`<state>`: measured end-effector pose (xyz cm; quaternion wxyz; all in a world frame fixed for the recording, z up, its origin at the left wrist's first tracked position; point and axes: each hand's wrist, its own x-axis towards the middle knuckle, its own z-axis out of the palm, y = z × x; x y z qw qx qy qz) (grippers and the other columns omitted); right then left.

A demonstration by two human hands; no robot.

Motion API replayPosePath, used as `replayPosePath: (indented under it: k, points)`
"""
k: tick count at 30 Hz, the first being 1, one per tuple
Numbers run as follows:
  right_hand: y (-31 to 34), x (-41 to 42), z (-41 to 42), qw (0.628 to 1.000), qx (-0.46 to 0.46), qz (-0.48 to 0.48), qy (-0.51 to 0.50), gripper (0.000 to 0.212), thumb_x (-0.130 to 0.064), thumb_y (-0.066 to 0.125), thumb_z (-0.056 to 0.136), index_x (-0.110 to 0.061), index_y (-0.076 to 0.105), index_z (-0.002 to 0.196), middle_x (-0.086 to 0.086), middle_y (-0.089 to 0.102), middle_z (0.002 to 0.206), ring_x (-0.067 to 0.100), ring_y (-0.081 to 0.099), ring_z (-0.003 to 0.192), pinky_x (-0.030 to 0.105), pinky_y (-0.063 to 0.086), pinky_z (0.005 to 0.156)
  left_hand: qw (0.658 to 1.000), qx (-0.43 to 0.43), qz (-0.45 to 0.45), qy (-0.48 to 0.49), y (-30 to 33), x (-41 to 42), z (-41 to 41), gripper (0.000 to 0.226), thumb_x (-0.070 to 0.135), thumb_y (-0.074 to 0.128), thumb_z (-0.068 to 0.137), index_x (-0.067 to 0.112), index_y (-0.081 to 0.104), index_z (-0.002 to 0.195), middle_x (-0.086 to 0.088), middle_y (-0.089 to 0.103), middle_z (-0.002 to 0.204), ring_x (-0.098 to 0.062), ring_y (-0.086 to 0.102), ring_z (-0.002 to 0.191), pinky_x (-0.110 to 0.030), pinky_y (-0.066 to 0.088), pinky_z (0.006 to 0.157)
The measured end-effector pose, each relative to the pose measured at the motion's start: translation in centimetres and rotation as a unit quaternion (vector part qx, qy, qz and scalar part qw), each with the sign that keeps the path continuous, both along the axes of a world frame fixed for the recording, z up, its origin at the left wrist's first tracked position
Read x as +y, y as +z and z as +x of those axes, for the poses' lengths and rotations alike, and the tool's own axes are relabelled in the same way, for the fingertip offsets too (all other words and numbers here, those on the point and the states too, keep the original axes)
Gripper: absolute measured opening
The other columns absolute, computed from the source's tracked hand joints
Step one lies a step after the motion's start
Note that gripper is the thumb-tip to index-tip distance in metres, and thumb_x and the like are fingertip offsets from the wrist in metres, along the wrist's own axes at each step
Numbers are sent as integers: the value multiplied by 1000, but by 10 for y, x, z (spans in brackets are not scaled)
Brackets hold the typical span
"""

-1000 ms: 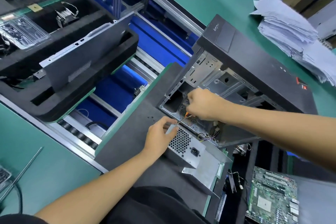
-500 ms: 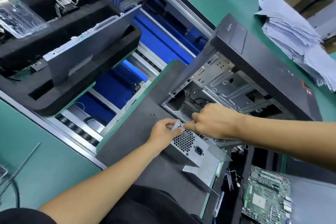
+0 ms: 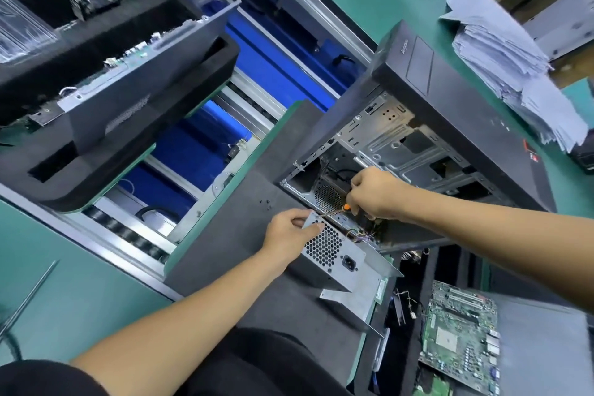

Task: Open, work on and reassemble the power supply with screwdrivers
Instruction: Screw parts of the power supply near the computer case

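Note:
A grey metal power supply (image 3: 334, 252) with a honeycomb grille and a black socket lies on the dark mat, beside the open black computer case (image 3: 414, 138). My left hand (image 3: 291, 230) grips the power supply's upper corner. Just above it, at the case's lower opening, my right hand (image 3: 376, 194) is curled round a bundle of wires (image 3: 337, 210) with an orange piece. More thin wires (image 3: 363, 233) run from the power supply into the case. No screwdriver is plainly visible.
A few small black screws (image 3: 265, 202) lie on the dark mat (image 3: 231, 235). A green motherboard (image 3: 463, 337) sits at lower right. A paper stack (image 3: 508, 58) lies at upper right. Black foam trays (image 3: 96, 138) with parts sit on the conveyor at left.
My right hand has lifted from the power supply's top edge back up to the case opening, drawing the wires with it. My left hand stays on the power supply's corner.

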<state>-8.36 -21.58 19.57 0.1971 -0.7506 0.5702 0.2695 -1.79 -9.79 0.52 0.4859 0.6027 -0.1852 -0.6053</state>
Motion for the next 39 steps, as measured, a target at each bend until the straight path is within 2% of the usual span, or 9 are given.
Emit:
replayPosePath:
  k: [6, 11, 14, 18, 22, 25, 31, 36, 39]
  points:
    - [11, 5, -4, 958, 96, -81, 259, 27, -37, 61, 80, -17, 46, 90, 2, 65, 83, 29, 62, 78, 35, 49, 61, 999, 29, 9, -19, 2, -1, 8, 39, 31, 91, 76, 28, 75, 112, -7, 69, 111, -17, 68, 100, -29, 57, 92]
    - [10, 8, -13, 781, 110, -83, 610, 38, -16, 54, 93, -25, 29, 120, 3, 50, 100, 30, 60, 65, 37, 36, 49, 999, -1, 34, -24, 3, -1, 6, 40, 42, 92, 71, 35, 75, 107, 3, 70, 102, -18, 66, 106, -43, 49, 107]
    - [7, 12, -12, 694, 129, -77, 704, 25, -4, 48, 94, -15, 41, 116, 6, 51, 97, 29, 63, 67, 36, 41, 46, 999, 12, 38, -28, 2, -1, 7, 38, 39, 93, 71, 34, 74, 104, 3, 72, 100, -19, 67, 106, -44, 50, 107]
    - [-4, 24, -13, 771, 130, -61, 621, 26, -9, 48, 95, -16, 48, 119, 8, 50, 101, 33, 61, 70, 39, 37, 50, 998, 29, 47, -27, 2, 0, 8, 40, 38, 94, 71, 32, 74, 106, 4, 72, 101, -13, 69, 97, -36, 55, 101]
    - [-11, 22, -18, 933, 83, -100, 335, 15, -12, 52, 84, -18, 41, 77, 3, 53, 75, 33, 56, 70, 34, 37, 53, 998, 34, 51, -21, 2, 0, 7, 42, 38, 94, 71, 32, 73, 106, 0, 71, 105, -17, 67, 105, -42, 51, 106]
    - [-13, 15, -6, 987, 40, -43, 146, 25, -3, 56, 75, -16, 38, 63, 5, 51, 62, 26, 51, 61, 30, 36, 51, 998, 25, 56, -25, 2, 0, 7, 41, 41, 94, 70, 33, 74, 105, 0, 71, 104, -22, 65, 110, -45, 48, 109]
    - [0, 0, 18, 997, 50, 23, 56, 10, -3, 59, 75, -7, 57, 66, 15, 68, 61, 18, 57, 44, 24, 45, 47, 998, 29, 53, -36, 2, -1, 9, 40, 41, 93, 70, 33, 75, 105, -4, 70, 104, -24, 65, 110, -48, 46, 111]
    - [4, 16, 2, 971, 86, 20, 220, 35, -15, 60, 77, -19, 39, 103, 9, 58, 91, 25, 59, 83, 35, 50, 61, 997, 42, 58, -43, 3, -1, 10, 42, 38, 93, 72, 30, 74, 109, -6, 71, 104, -25, 66, 111, -49, 44, 112]
    - [5, 17, -2, 914, 111, -74, 383, 31, -16, 61, 84, -26, 39, 102, 0, 46, 94, 26, 56, 75, 34, 42, 57, 996, 32, 62, -61, 3, -1, 12, 39, 42, 91, 74, 33, 71, 105, -3, 70, 106, -21, 63, 113, -47, 42, 114]
